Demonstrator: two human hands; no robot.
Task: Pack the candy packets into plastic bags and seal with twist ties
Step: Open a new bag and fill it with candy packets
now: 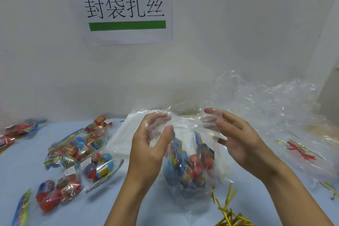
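Clear plastic bag [185, 185] mid-surface, candy packets [190, 163] inside, blurred through the film. Left hand [148, 145] grips the bag mouth, thumb and curled fingers bunching plastic; fingertips half hidden behind the film. Right hand [236, 137] at the mouth's other side, fingers fairly straight against the film; thumb hidden, so actual pinch hard to tell. Loose packets [73, 154] on light-blue surface [110, 198] to the left, some cut off at frame edge. Gold twist ties [229, 214] near bottom, partly cropped. Crumpled spare bags [275, 108] on the right, outlines indistinct.

Gold twist ties [227, 213]; pale-blue table [102, 205]; clear bag [190, 152].
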